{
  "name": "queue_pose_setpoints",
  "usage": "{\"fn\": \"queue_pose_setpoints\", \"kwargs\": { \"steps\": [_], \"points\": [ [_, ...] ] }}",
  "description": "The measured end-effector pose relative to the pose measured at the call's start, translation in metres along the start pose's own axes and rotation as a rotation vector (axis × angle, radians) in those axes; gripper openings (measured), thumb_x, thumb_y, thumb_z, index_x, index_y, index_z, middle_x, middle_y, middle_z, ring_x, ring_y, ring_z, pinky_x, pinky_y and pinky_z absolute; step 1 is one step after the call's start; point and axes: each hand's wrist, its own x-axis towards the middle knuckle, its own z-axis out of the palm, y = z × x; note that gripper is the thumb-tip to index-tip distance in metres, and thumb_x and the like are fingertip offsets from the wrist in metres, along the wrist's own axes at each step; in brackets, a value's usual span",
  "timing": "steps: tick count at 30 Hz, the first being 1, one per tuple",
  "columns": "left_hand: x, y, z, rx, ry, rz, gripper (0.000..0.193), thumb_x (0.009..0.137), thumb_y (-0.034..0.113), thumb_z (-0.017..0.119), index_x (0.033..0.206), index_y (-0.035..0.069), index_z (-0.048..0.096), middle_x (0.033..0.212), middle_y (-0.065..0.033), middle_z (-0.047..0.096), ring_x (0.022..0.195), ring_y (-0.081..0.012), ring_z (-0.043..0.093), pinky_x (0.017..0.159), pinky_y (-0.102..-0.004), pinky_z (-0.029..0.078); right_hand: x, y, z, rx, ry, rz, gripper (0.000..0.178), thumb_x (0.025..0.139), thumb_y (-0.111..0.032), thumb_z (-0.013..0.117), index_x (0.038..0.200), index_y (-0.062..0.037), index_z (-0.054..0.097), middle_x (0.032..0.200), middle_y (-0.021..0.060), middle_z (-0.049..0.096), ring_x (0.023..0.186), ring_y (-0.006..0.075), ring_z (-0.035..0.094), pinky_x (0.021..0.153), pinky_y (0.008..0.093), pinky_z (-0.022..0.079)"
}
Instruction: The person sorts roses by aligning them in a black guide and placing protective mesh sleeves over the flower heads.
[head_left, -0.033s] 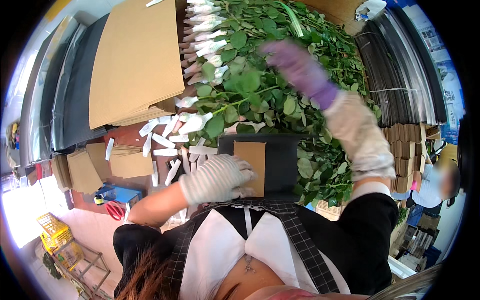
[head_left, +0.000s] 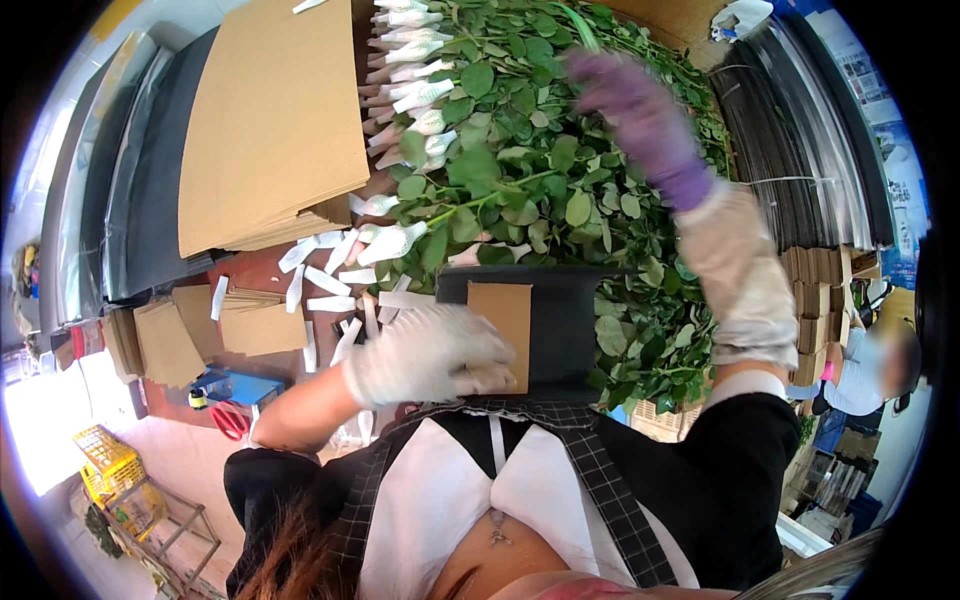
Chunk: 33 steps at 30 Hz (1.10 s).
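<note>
My left hand (head_left: 435, 352), in a pale knit glove, lies over the left side of a small brown cardboard piece (head_left: 512, 325). Its fingers are stretched out, somewhat blurred, and I see nothing held in them. That cardboard rests on a black sheet (head_left: 565, 335) in front of my body. My right hand (head_left: 640, 120), in a purple glove with a pale sleeve, is raised over the far part of a leafy heap of rose stems (head_left: 570, 210). Motion smears its fingers, so a grip cannot be made out. One stem with a white-netted bud (head_left: 395, 243) lies across the near leaves.
White netted buds (head_left: 415, 70) line the heap's left side. Loose white sleeves (head_left: 328, 285) lie below a stack of large cardboard sheets (head_left: 275, 130). Black sheets (head_left: 775, 150) stand at the right. Red-handled scissors (head_left: 231, 421) hang at the left near a blue box (head_left: 250, 388). Another person (head_left: 865, 370) is far right.
My right hand has moved to the right and slightly away from me over the leaves. The left hand has shifted a little to the left over the cardboard.
</note>
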Motion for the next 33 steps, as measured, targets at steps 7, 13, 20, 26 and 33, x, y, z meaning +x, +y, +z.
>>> {"fn": "queue_pose_setpoints", "kwargs": {
  "steps": [7, 13, 20, 26, 33],
  "points": [
    [0.024, -0.097, -0.028, 0.524, 0.515, -0.318, 0.036, 0.078, 0.023, 0.067, 0.107, 0.003, 0.06, 0.101, -0.0192, 0.064, 0.091, -0.0371, 0.061, 0.083, -0.0397, 0.048, -0.009, -0.014, -0.077, -0.01, 0.154, -0.026, 0.024, 0.096, -0.006, 0.05, 0.117, -0.0008, 0.058, 0.113, 0.009, 0.064, 0.099, 0.0167, 0.063, 0.089, 0.0294, 0.051],
    [0.021, -0.148, -0.038, 0.118, -0.017, -0.671, 0.032, 0.081, 0.027, 0.065, 0.099, 0.0, 0.062, 0.092, -0.0175, 0.063, 0.083, -0.0278, 0.063, 0.078, -0.0366, 0.049, -0.002, -0.04, -0.043, -0.106, -0.122, 0.028, 0.041, 0.087, -0.026, 0.065, 0.122, -0.0067, 0.056, 0.121, 0.0118, 0.059, 0.113, 0.0249, 0.057, 0.097, 0.0367, 0.045],
    [0.095, -0.044, -0.112, -0.747, -0.064, -0.745, 0.046, 0.09, 0.05, 0.056, 0.105, 0.007, 0.062, 0.096, -0.0143, 0.065, 0.079, -0.016, 0.065, 0.066, -0.0299, 0.054, -0.008, -0.064, 0.023, -0.138, -0.586, 0.345, 0.05, 0.075, -0.01, 0.067, 0.123, -0.0044, 0.053, 0.111, 0.0165, 0.062, 0.096, 0.0315, 0.062, 0.087, 0.0414, 0.05],
    [0.019, -0.205, -0.078, 0.392, 0.326, -0.544, 0.044, 0.086, 0.039, 0.06, 0.111, 0.003, 0.062, 0.106, -0.0155, 0.064, 0.096, -0.0242, 0.061, 0.086, -0.0335, 0.048, -0.044, -0.018, -0.063, 0.29, 0.341, 0.326, 0.02, 0.09, -0.011, 0.059, 0.109, -0.0052, 0.06, 0.094, 0.0079, 0.067, 0.08, 0.0147, 0.065, 0.067, 0.0291, 0.054],
    [0.01, -0.178, -0.125, -0.18, 0.471, -0.794, 0.058, 0.087, 0.055, 0.056, 0.107, 0.001, 0.061, 0.098, -0.0129, 0.065, 0.09, -0.0209, 0.061, 0.083, -0.0314, 0.048, -0.055, -0.053, -0.163, -0.19, 1.049, -0.155, 0.015, 0.089, -0.011, 0.059, 0.094, 0.0032, 0.06, 0.088, 0.0211, 0.066, 0.071, 0.0282, 0.064, 0.068, 0.0409, 0.054]
  ]
}}
